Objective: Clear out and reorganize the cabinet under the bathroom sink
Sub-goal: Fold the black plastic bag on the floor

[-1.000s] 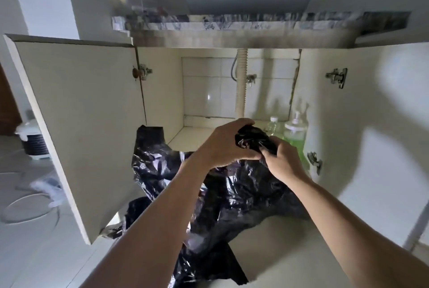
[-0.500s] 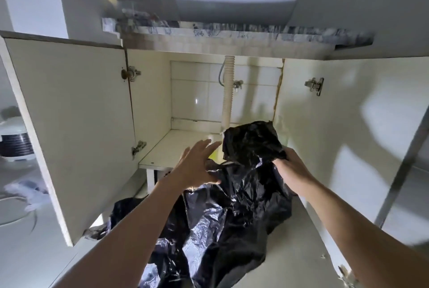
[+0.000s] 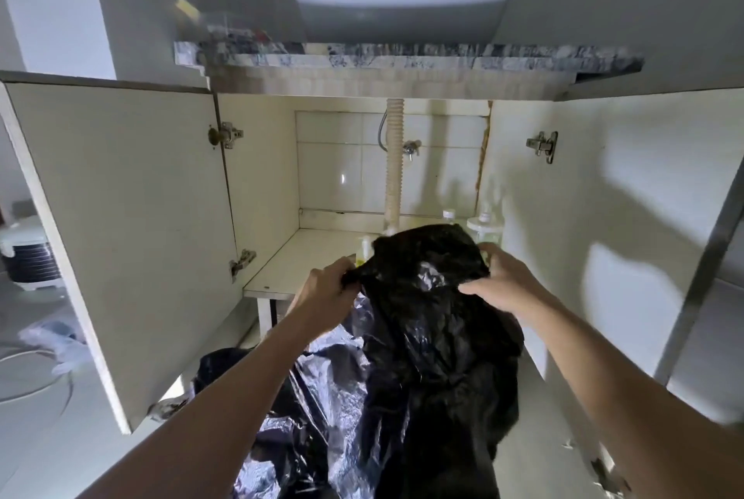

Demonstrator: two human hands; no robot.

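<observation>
Both hands — left hand [image 3: 328, 289], right hand [image 3: 497, 284] — grip black bag [image 3: 426, 321].

Two bare hands are up in front of the cabinet, a left hand [image 3: 328, 289] at about nine o'clock of the bundle and a right hand [image 3: 501, 281] at three o'clock, both gripping one black plastic bag [image 3: 435, 321]. Two cabinet doors stand open: the left door [image 3: 120, 225] and the right door [image 3: 628, 225]. I count three hinges that show: two on the left [image 3: 225, 135] [image 3: 242, 260], one on the right [image 3: 543, 145]. Three bottles peek over the bag at twelve o'clock: a small one [image 3: 365, 247], a white-capped one [image 3: 448, 215] and a pump bottle [image 3: 485, 225]. One ribbed drain pipe [image 3: 393, 164]. One basin [image 3: 400, 9] above.
</observation>
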